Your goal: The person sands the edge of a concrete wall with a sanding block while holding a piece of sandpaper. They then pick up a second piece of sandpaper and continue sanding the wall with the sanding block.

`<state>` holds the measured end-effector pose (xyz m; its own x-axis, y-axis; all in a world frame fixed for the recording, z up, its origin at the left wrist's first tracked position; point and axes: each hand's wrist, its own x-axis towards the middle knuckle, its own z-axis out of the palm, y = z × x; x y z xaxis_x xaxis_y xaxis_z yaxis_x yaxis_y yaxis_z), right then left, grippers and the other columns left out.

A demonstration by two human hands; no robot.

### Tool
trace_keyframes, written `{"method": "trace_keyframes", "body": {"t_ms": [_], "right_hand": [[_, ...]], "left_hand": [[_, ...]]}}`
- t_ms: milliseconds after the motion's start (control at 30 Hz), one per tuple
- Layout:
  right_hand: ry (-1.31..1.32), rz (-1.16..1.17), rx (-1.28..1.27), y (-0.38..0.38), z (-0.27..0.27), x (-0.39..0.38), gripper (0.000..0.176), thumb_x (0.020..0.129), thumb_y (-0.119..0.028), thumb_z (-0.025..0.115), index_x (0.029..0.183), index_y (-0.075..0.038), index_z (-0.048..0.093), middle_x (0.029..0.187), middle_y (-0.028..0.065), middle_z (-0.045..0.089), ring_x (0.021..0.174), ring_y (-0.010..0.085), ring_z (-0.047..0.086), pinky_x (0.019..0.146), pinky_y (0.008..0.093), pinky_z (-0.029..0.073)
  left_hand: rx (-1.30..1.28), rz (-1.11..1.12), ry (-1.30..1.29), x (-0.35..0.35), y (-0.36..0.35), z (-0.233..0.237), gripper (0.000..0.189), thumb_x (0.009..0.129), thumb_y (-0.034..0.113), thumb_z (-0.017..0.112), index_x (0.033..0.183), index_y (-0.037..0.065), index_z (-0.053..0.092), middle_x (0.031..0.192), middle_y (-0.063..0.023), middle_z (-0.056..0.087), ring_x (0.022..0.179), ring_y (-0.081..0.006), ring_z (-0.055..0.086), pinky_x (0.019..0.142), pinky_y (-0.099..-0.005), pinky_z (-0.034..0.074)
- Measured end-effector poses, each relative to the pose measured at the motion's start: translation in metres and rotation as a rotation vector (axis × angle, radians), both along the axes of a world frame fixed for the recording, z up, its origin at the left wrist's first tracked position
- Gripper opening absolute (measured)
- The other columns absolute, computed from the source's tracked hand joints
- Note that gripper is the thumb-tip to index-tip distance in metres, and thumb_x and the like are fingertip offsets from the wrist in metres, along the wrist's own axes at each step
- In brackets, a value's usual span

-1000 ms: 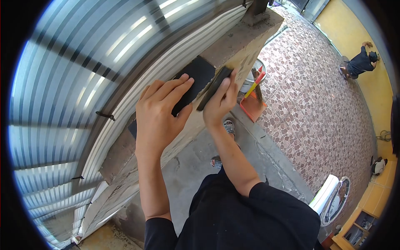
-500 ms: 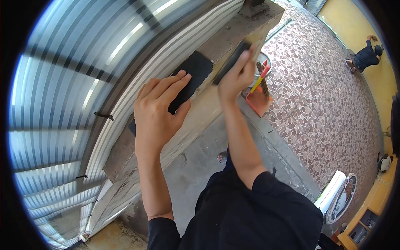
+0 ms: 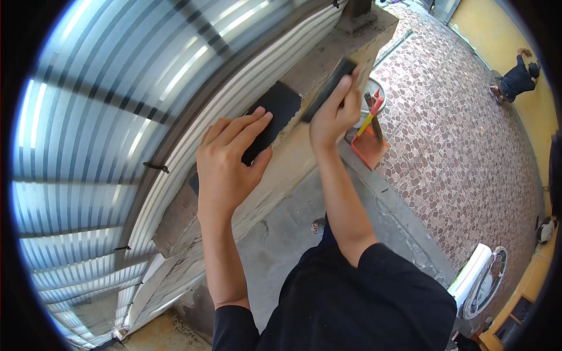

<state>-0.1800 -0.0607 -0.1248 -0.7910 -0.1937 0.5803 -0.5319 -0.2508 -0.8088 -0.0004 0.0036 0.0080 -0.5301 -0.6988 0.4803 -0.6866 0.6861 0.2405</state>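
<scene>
A black flat sheet (image 3: pixel 281 108) lies on top of the rough concrete ledge (image 3: pixel 313 63). My left hand (image 3: pixel 229 158) rests on the sheet with its fingers spread, pressing it from above. In my right hand (image 3: pixel 336 117) is a dark flat block (image 3: pixel 329 89), held upright along the side of the ledge, to the right of the sheet. The fingers of my right hand wrap round the block's far face, so they are partly hidden.
Corrugated panels (image 3: pixel 134 117) rise on the left. An orange dustpan (image 3: pixel 370 149) and a brush with a red and yellow handle (image 3: pixel 370 117) stand near a bucket (image 3: pixel 380 93) on the right. Another person (image 3: pixel 516 79) is by the yellow wall.
The whole view has shifted slightly. My right hand and the block remain beside the ledge, and my left hand stays on the sheet.
</scene>
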Motion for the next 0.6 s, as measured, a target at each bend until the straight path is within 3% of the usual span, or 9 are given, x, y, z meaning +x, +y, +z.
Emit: {"method": "trace_keyframes", "body": {"t_ms": [133, 300, 433, 500, 600], "right_hand": [[-0.01, 0.131, -0.093, 0.041, -0.039, 0.067, 0.038, 0.11, -0.011, 0.061, 0.143, 0.008, 0.066, 0.092, 0.0209, 0.072, 0.079, 0.0269, 0.064, 0.07, 0.0402, 0.051], [-0.048, 0.068, -0.02, 0.017, -0.008, 0.028, 0.038, 0.111, -0.01, 0.06, 0.144, 0.007, 0.065, 0.085, 0.0159, 0.067, 0.072, 0.0241, 0.058, 0.068, 0.0356, 0.05], [-0.016, 0.082, -0.022, 0.017, -0.014, 0.026, 0.04, 0.112, -0.013, 0.058, 0.146, 0.006, 0.063, 0.09, 0.0142, 0.065, 0.074, 0.0228, 0.055, 0.07, 0.034, 0.05], [-0.126, 0.225, 0.098, 0.032, -0.005, 0.034, 0.051, 0.118, -0.024, 0.042, 0.156, 0.01, 0.049, 0.12, 0.0202, 0.073, 0.102, 0.0266, 0.064, 0.095, 0.0372, 0.05], [-0.052, 0.254, 0.145, 0.037, -0.007, 0.037, 0.055, 0.119, -0.027, 0.037, 0.164, 0.007, 0.039, 0.133, 0.0223, 0.07, 0.106, 0.028, 0.064, 0.099, 0.0385, 0.049]], "left_hand": [[0.005, -0.002, 0.016, -0.001, -0.003, 0.0, 0.045, 0.075, 0.004, 0.085, 0.119, 0.006, 0.082, 0.122, -0.0079, 0.08, 0.1, -0.027, 0.072, 0.091, -0.0383, 0.058], [0.001, 0.003, 0.017, 0.0, -0.004, -0.004, 0.048, 0.07, 0.007, 0.084, 0.118, 0.008, 0.082, 0.123, -0.0045, 0.08, 0.1, -0.0265, 0.071, 0.092, -0.0397, 0.057], [0.011, 0.005, 0.042, 0.0, -0.004, -0.004, 0.048, 0.07, 0.007, 0.085, 0.117, 0.008, 0.082, 0.123, -0.0044, 0.08, 0.1, -0.0261, 0.071, 0.092, -0.0398, 0.057], [0.01, 0.005, 0.042, 0.0, -0.003, -0.004, 0.048, 0.069, 0.007, 0.084, 0.117, 0.008, 0.082, 0.123, -0.0044, 0.08, 0.1, -0.026, 0.071, 0.092, -0.04, 0.058], [0.005, 0.001, 0.046, 0.001, -0.004, -0.004, 0.049, 0.069, 0.007, 0.084, 0.117, 0.008, 0.082, 0.123, -0.0043, 0.08, 0.1, -0.026, 0.071, 0.092, -0.0402, 0.058]]}}
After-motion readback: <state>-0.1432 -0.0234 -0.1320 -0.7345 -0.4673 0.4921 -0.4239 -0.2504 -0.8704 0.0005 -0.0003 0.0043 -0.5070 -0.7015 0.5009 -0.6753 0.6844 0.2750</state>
